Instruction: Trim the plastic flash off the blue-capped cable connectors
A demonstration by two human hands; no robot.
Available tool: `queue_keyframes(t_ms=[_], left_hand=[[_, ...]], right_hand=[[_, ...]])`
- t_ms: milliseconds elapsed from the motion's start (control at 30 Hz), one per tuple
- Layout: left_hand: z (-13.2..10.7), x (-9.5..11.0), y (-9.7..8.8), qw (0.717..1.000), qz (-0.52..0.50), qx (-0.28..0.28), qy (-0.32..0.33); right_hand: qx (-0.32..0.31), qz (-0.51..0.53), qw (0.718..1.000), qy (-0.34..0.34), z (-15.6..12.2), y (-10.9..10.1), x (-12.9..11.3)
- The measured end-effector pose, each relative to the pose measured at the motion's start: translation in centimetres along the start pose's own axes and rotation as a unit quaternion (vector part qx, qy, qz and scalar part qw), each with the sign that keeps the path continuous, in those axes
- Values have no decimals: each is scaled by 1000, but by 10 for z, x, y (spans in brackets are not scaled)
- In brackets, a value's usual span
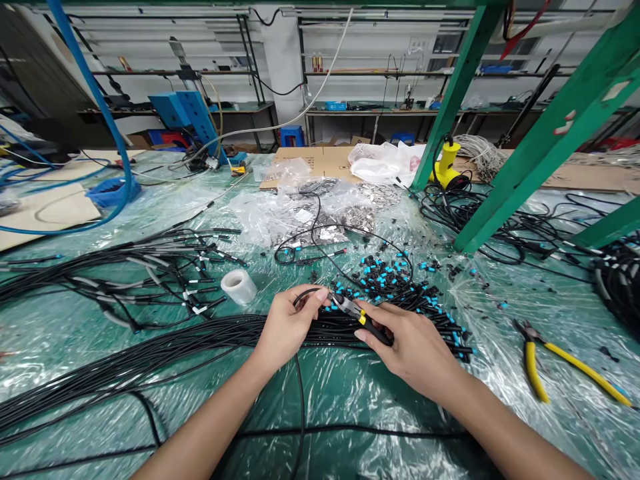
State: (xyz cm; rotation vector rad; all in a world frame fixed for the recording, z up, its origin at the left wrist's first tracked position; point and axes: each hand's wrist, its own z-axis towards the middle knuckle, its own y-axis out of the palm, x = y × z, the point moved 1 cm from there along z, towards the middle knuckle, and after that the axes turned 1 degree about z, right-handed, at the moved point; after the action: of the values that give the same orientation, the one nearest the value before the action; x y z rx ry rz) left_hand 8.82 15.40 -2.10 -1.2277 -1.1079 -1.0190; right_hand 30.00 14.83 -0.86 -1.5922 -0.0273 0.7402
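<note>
Left hand closed, fingers curled round a thin black cable above the long cable bundle. Right hand also closed, gripping small black-and-yellow-handled pliers by the handles. Steel jaws sit at the thin cable, just beside the left fingertips; whether they bite it, cannot tell. Both hands near the middle of the bench, almost touching.

Counts: hands, 2. Pliers, 2: the held pair, plus one yellow-handled pair lying with handles spread at right, well apart from the hands. Roll of clear plastic film, 1, left of the hands. Short black cables with blue-tipped connectors, heaped just far of the hands, too many to count. Long black cable bundle, 1, running left from under the hands. White-tagged black cable group, 1, farther left. Green sheet under clear plastic covers the bench. Far side: flattened brown cardboard, 1; white plastic bag, 1; green steel frame posts, 3.
</note>
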Motion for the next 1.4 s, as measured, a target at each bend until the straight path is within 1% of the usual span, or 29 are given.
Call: queue_keyframes(t_ms=[133, 233, 367, 567, 767, 1067, 1300, 1400], left_hand=[[0, 0, 0, 1000, -6, 0, -4], [0, 1, 1, 1000, -2, -4, -7], [-2, 3, 1, 1000, 11, -8, -15], [-4, 4, 1, 999, 38, -11, -3], [-3, 2, 1, 1000, 26, -14, -11], [-1, 1, 1, 1000, 0, -13, -6], [-2, 2, 1, 1000, 6, -22, -8], [-3, 3, 1, 1000, 13, -26, -8]], right_hand=[[15, -27, 1000, -4, -1, -1, 1], [41, -53, 997, -23, -1, 0, 3], [53, -71, 995, -40, 0, 2, 5], [50, -88, 994, -41, 1, 3, 7], [43, -98, 994, -30, 0, 5, 7], [24, -43, 999, -16, 0, 4, 2], [63, -79, 994, -44, 0, 4, 7], [70, -85, 993, -42, 0, 4, 8]])
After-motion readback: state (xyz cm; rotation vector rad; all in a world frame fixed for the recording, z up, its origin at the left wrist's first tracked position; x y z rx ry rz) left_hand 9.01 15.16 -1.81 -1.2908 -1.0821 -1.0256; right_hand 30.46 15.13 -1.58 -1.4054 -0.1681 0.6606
